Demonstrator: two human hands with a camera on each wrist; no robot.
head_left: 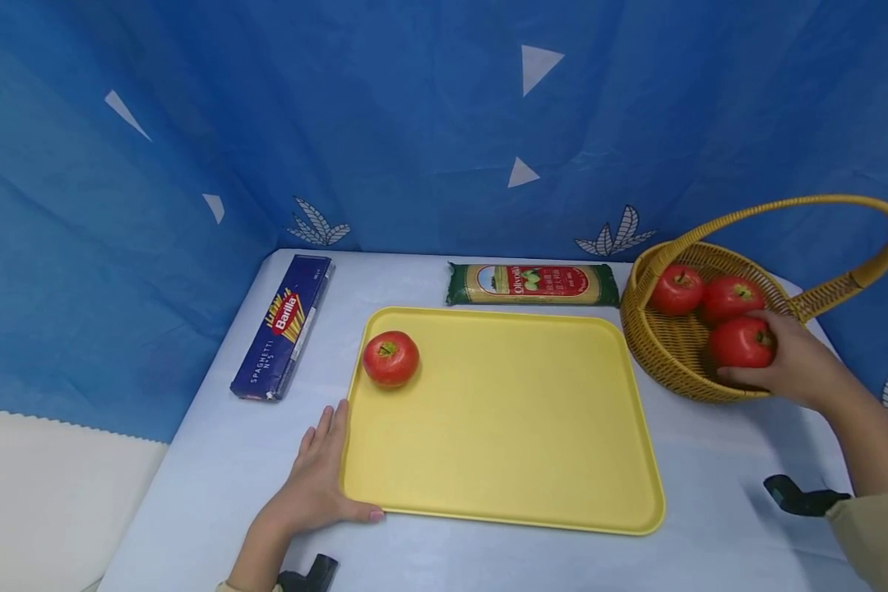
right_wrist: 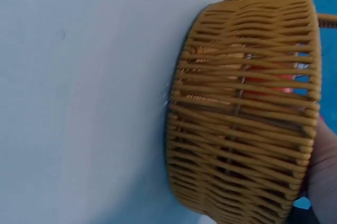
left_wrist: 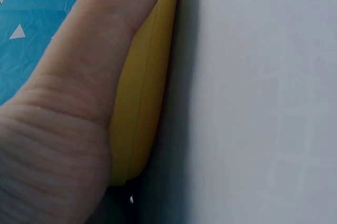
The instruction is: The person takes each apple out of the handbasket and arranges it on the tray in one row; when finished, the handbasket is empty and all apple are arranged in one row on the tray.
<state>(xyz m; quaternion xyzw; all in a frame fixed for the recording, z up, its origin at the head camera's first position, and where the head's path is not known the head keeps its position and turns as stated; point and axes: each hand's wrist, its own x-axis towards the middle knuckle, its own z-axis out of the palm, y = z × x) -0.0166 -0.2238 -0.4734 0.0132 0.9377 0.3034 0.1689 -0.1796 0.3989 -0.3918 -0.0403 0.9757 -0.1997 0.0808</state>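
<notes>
My right hand point(head_left: 802, 362) reaches into the wicker basket point(head_left: 647, 370) and grips a red apple point(head_left: 740, 342) between thumb and fingers. Two more apples lie in the basket behind it, one on the left point(head_left: 677, 289) and one nearer the middle point(head_left: 728, 298). In the right wrist view the woven side of the basket point(right_wrist: 242, 119) hides most of that hand. My left hand point(head_left: 316, 473) rests with straight, spread fingers against the lower left corner of the yellow tray point(head_left: 518, 427). A single apple point(head_left: 390, 359) sits near the tray's upper left corner. The left wrist view shows the thumb point(left_wrist: 100, 40) along the tray's rim point(left_wrist: 139, 103).
A blue spaghetti box point(head_left: 283, 329) lies left of the tray. Behind the tray is a green and gold pasta packet point(head_left: 533, 284). The basket's tall handle point(head_left: 807, 201) arches up on the right. A blue curtain point(head_left: 429, 123) hangs behind the white table point(head_left: 725, 510).
</notes>
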